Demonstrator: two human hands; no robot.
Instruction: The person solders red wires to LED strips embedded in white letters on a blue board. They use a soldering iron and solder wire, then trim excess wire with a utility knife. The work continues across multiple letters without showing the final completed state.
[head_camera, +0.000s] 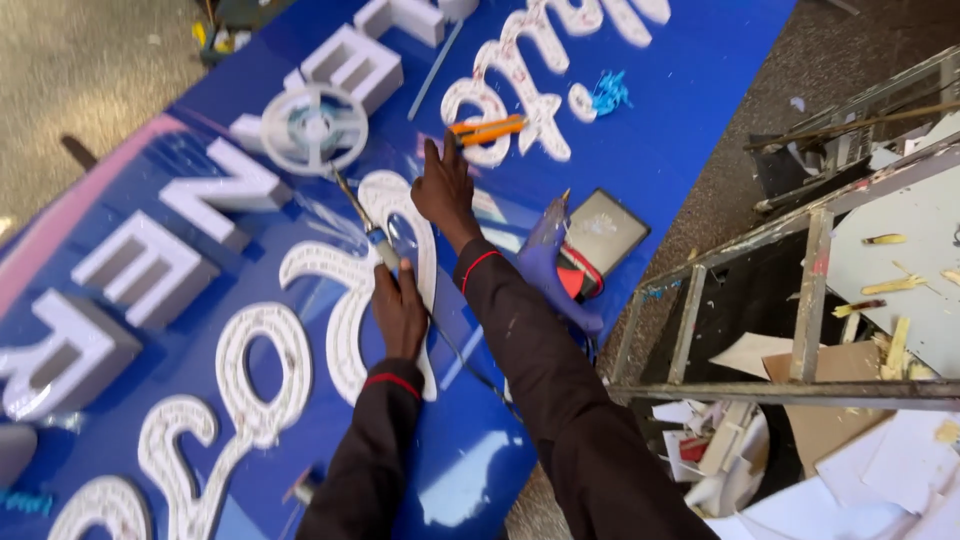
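Note:
A large glossy blue sign board lies flat, carrying raised white block letters and white script letters. My left hand grips a thin tool like a soldering iron, its tip pointing up toward a white round spool shape; a dark cord trails from it. My right hand rests flat, fingers together, on a white script letter, just below an orange-handled utility knife. Both arms wear dark sleeves with red cuff trim.
A purple glue gun lies on the board to the right of my right arm beside a dark flat tablet-like device. Blue plastic scraps sit by the far script. Right of the board stands a worn metal frame over cardboard and paper scraps.

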